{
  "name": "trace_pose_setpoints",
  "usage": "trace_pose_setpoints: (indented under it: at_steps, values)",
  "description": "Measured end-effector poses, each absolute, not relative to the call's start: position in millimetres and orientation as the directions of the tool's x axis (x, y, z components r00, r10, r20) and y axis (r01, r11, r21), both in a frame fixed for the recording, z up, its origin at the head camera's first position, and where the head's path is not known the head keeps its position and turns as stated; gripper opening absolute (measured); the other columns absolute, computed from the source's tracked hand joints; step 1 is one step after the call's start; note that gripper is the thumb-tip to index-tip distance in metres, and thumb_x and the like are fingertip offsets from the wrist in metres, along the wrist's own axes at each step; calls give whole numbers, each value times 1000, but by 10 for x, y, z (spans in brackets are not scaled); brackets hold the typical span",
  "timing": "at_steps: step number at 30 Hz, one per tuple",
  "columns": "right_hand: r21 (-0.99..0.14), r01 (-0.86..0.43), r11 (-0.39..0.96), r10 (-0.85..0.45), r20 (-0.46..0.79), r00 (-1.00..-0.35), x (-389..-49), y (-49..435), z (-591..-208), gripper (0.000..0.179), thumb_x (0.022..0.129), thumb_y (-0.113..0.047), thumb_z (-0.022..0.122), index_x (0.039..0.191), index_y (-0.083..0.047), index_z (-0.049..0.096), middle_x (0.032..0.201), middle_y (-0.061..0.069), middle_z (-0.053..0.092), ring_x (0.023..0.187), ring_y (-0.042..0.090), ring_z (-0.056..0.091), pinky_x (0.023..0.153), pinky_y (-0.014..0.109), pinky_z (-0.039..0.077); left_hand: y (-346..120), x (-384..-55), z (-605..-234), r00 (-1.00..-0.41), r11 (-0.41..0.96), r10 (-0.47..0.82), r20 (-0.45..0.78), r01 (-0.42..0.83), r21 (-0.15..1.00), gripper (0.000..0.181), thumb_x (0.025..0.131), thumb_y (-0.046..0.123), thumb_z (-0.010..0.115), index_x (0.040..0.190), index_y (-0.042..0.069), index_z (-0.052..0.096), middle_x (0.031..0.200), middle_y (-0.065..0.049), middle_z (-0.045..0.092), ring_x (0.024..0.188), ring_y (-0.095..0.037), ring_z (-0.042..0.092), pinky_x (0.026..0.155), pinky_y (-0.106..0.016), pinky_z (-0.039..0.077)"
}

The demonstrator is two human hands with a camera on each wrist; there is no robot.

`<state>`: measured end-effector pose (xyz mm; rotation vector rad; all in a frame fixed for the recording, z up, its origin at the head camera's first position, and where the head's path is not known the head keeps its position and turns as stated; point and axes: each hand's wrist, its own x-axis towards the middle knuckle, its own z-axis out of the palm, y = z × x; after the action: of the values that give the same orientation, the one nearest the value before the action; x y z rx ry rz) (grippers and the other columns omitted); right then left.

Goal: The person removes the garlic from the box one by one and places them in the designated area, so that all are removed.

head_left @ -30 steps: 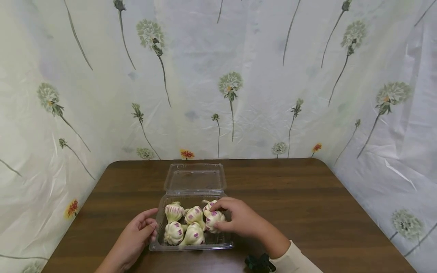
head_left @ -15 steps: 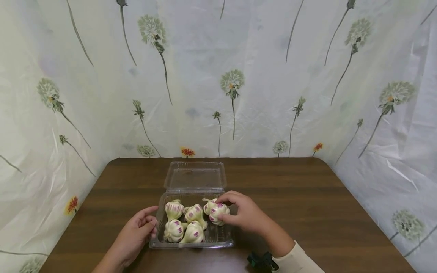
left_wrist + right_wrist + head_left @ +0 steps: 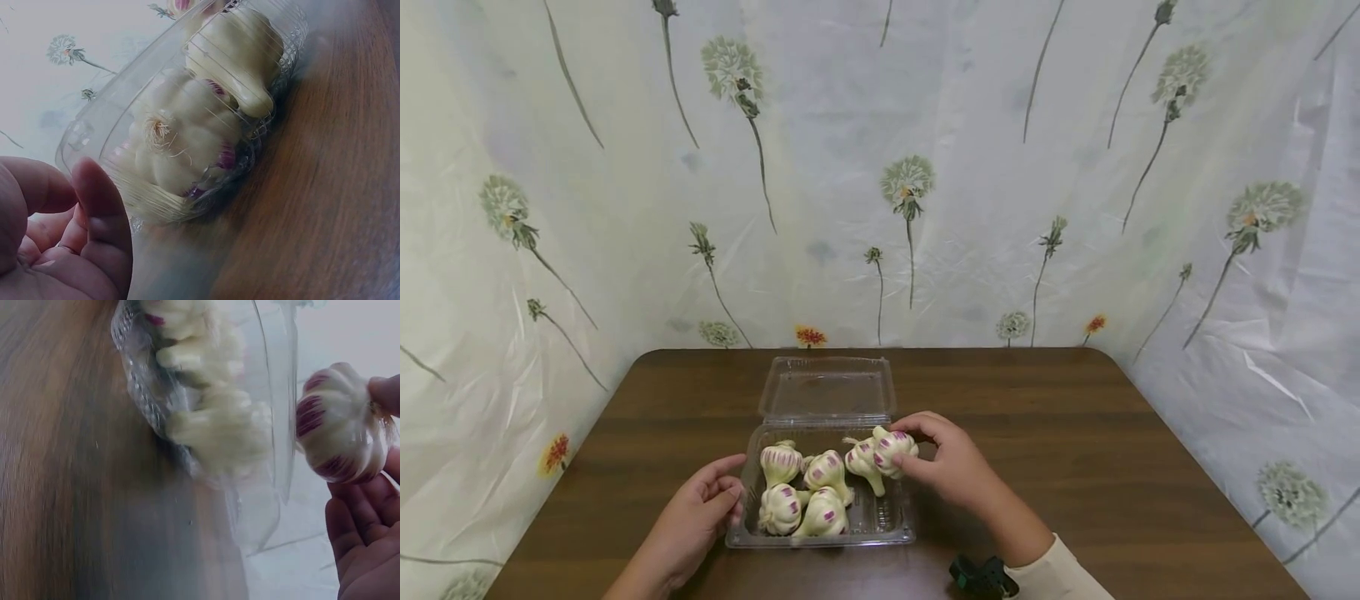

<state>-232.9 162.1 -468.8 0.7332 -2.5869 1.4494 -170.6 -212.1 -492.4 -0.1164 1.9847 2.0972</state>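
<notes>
My right hand (image 3: 958,471) pinches a white garlic bulb (image 3: 897,452) with purple streaks between thumb and fingers. That bulb is held above the right wall of a clear plastic clamshell container (image 3: 887,538), and the right wrist view shows it up close. Several more garlic bulbs (image 3: 825,512) lie inside; the rightmost one (image 3: 867,465) sits partly behind the held bulb. Beside the container's left wall is my left hand (image 3: 696,517), fingers loosely bent at the rim. In the left wrist view, its thumb (image 3: 103,219) stands close to the plastic; whether it touches cannot be told.
The clear lid (image 3: 829,390) lies folded back behind the container on a dark brown wooden table (image 3: 1037,417). A dark strap or device (image 3: 983,577) is on the right wrist, by a cream sleeve (image 3: 1052,575). A dandelion-print sheet (image 3: 820,167) hangs around the table.
My right hand has lifted the garlic bulb and moved it to the right, uncovering the bulb beneath it. The left hand has stayed by the container's left side.
</notes>
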Motion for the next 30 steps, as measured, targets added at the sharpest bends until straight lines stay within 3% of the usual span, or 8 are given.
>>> trace_pose_setpoints:
  at_steps: [10, 18, 30]
  values:
    - [-804, -380, 458, -281, 275, -920, -2336, 1779, -4707, 35, 89, -25, 85, 121, -13, 74, 120, -5, 68, 110, 17, 65, 97, 51, 57, -2129, -1704, -4937, -968, -39, 98, -232, -236, 971, 50, 108, 0, 49, 157, 3, 37, 106, -5, 57, 86, -15, 58, 70, -24, 56]
    - [-840, -311, 445, -223, 232, -947, -2387, 1924, -4774, 35, 90, -22, 85, 121, -13, 73, 120, 3, 69, 110, 28, 67, 91, 36, 60, -2139, -1686, -4939, -968, -35, 100, -231, -236, 971, 51, 108, 1, 49, 157, 2, 36, 106, -6, 57, 86, -15, 58, 70, -25, 55]
    - [-843, -231, 487, -123, 195, -973, -2411, 2181, -4790, 34, 92, -22, 83, 123, -13, 71, 121, 6, 67, 111, 25, 65, 90, 33, 60, -2139, -1703, -4928, -968, -30, 146, -205, -212, 977, 52, 108, 2, 49, 158, -1, 32, 105, -4, 56, 85, -13, 57, 71, -23, 55]
